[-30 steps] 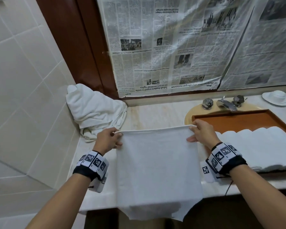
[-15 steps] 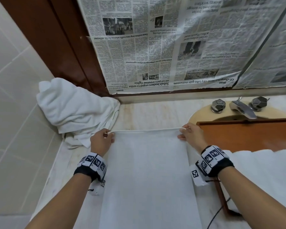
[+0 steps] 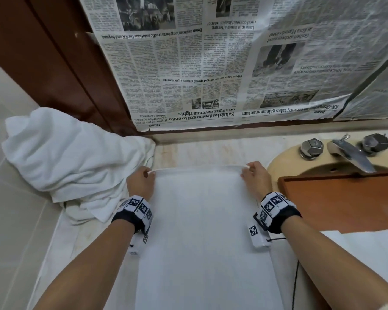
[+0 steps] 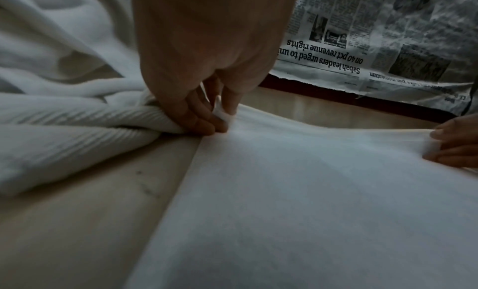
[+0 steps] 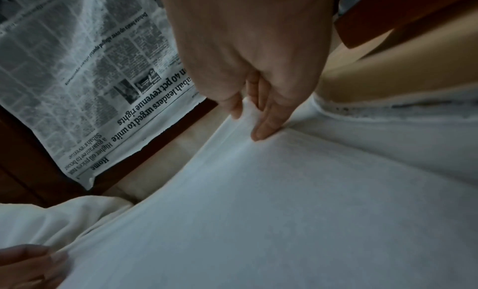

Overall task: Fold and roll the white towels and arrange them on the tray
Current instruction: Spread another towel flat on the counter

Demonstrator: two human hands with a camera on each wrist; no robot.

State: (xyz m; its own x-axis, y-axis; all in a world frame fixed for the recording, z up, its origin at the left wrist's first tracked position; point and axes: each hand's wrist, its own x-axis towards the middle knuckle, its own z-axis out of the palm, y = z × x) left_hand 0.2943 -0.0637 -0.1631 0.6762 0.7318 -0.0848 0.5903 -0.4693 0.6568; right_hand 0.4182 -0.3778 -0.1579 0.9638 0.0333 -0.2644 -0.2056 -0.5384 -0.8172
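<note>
A white towel [image 3: 202, 231] lay spread flat on the pale countertop [image 3: 199, 153], running from its far edge between the two hands back toward the person. The left hand [image 3: 140, 182] pinched the far left corner of that towel, the fingers [image 4: 204, 121] curled narrow with the cloth caught between thumb and fingertips, and their knuckles rested against the countertop. The right hand [image 3: 255, 179] pinched the far right corner in the same way; in the right wrist view its thumb and fingers [image 5: 266, 128] were closed narrow on a small fold of the hem. The edge between the two sets of fingers was pulled fairly straight and raised a little off the countertop.

Just outside the left fingers, touching them, sat a crumpled heap of white towels [image 3: 72, 162] against the tiled wall. Outside the right fingers, near but apart, stood a brown wooden tray [image 3: 341, 202], and on its near part lay white folded towels [image 3: 356, 242], partly hidden by the right forearm. Beyond the tray was a beige basin with a metal faucet [image 3: 349, 155] and two knobs. Past the fingertips, newspaper sheets [image 3: 222, 63] hung upside down over the wall behind the countertop.
</note>
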